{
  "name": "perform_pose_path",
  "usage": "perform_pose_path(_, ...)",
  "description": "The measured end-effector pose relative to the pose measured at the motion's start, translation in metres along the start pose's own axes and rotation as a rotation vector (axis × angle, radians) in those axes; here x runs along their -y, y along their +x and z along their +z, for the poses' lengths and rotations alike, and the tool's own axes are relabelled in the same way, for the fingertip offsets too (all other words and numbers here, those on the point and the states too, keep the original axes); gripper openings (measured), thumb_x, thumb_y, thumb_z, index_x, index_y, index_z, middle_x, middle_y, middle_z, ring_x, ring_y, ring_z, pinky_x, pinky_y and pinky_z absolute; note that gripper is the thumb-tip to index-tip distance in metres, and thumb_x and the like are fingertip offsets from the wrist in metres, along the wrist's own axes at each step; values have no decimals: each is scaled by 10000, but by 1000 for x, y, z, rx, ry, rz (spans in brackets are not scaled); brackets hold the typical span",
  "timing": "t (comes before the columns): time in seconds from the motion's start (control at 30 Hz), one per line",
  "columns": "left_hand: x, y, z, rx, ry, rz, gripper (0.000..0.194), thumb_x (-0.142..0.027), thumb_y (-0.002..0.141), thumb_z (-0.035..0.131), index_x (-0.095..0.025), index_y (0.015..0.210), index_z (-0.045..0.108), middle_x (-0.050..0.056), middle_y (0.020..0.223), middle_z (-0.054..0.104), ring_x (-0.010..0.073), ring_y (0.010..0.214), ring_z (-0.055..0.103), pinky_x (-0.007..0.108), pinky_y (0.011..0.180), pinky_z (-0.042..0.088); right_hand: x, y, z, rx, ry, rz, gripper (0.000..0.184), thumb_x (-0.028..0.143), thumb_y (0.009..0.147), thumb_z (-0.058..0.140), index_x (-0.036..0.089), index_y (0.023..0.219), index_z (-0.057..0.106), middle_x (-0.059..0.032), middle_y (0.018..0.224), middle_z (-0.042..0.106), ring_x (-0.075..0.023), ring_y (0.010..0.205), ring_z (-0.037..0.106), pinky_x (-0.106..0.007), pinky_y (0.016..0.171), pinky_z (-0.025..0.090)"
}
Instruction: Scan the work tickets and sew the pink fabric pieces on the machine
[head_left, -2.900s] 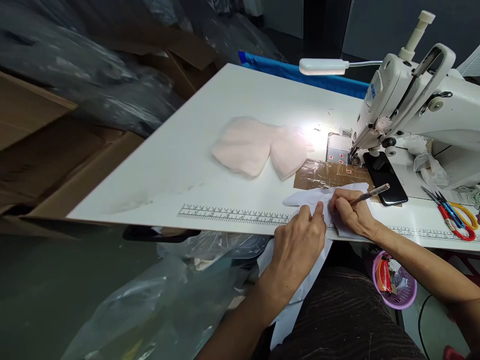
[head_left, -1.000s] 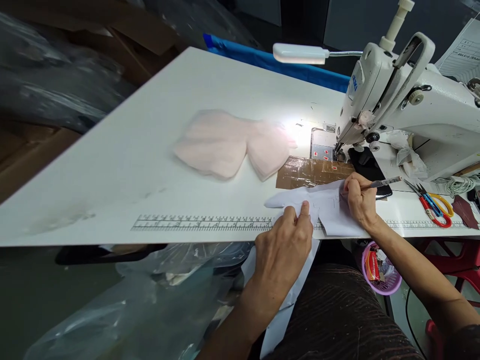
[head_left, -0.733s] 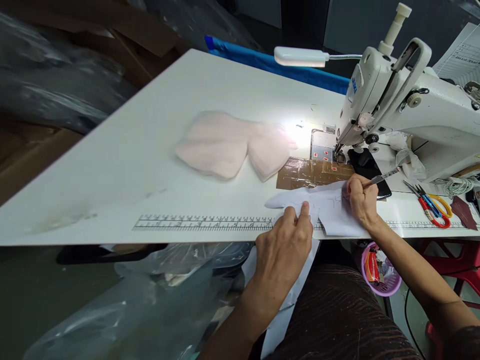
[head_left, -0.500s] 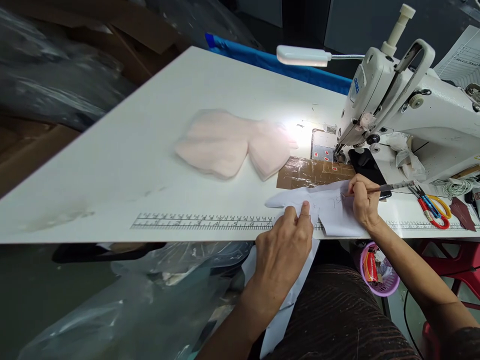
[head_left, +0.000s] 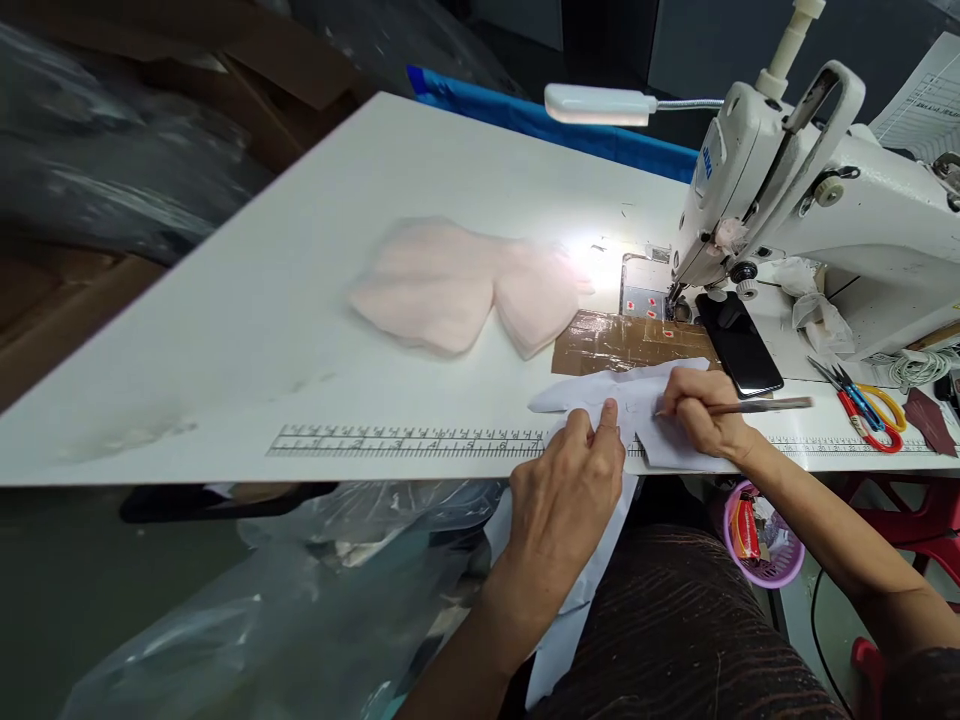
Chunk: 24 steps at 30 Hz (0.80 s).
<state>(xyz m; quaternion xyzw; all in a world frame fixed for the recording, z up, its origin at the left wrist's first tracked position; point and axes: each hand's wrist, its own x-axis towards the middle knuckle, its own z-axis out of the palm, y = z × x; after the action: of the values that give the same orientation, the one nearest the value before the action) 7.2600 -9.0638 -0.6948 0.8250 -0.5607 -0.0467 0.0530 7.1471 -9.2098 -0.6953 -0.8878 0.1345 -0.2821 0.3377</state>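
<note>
Pen (head_left: 761, 405) gripped in right hand (head_left: 705, 415), fingers closed, tip held at white paper (head_left: 671, 448) (faint marks, unreadable). Paper is pressed onto table (head_left: 247, 330), near its front edge, by left hand (head_left: 566, 490), loosely open, nothing pinched.

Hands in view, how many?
2: left hand resting on the white paper; right hand farther right, gripping the pen at the same paper.
</note>
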Motion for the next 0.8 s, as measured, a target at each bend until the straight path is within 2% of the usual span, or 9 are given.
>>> perform_pose_path(0.1,0,0,-1,13,23,7,441,-279,1028,315,-247,1422,512,72,891,637,182,753,661,246,466,349,-9,5,-14,-346,1,99,245,338,953,366,221,809,526,7,663,543,-138,561,502,-277,566,394)
perform_pose_path(0.17,-1,-1,-5,41,37,27,477,-396,1024,348,-217,1446,479,89,943,637,205,785,664,253,488,391,-20,11,-35,-414,-175,127,251,409,974,411,218,877,542,-3,699,550,-146,583,506,-285,570,385)
perform_pose_path(0.27,0,-2,-12,105,65,84,772,-642,892,509,-144,1476,424,132,1037,624,259,854,662,284,546,470,-38,14,-75,-167,-597,56,256,410,962,476,203,922,620,-71,831,611,-197,740,570,-314,636,411)
perform_pose_path(0.33,2,-3,-14,129,97,127,890,-677,806,610,-133,1482,411,139,1066,618,269,861,658,294,567,492,-50,11,-100,31,-771,57,231,306,972,460,200,1035,656,-114,949,634,-239,878,595,-341,715,454)
perform_pose_path(0.47,12,-5,-7,39,184,221,700,-490,870,650,-147,1451,463,113,1003,643,214,771,652,253,497,438,-57,-5,-119,141,-884,186,468,134,929,432,143,1392,497,-202,1233,581,-310,1092,582,-449,883,495)
perform_pose_path(0.57,21,-10,0,-213,199,406,419,-311,923,608,-133,1303,618,53,803,644,163,649,623,243,439,357,-32,-19,-105,23,-736,251,598,205,948,449,130,1523,305,-211,1334,535,-325,1173,562,-500,948,491)
perform_pose_path(0.63,26,-15,2,-429,146,586,252,-191,920,595,-147,1140,711,0,650,587,127,552,573,254,441,329,-3,-28,-91,-17,-501,248,570,330,981,447,172,1516,331,-163,1330,571,-289,1180,574,-479,966,498)
perform_pose_path(0.73,27,-27,3,-643,-37,751,254,-103,884,630,-180,1107,725,-42,550,511,94,472,488,251,514,364,44,-44,-78,179,-175,348,630,498,941,540,170,1466,426,-137,1317,612,-256,1169,600,-427,973,505)
perform_pose_path(0.8,26,-33,6,-627,-277,700,362,-101,846,681,-245,1177,707,-39,559,531,89,468,472,240,556,401,67,-58,-79,319,-19,501,675,466,867,670,122,1418,484,-141,1265,649,-236,1101,639,-349,915,533)
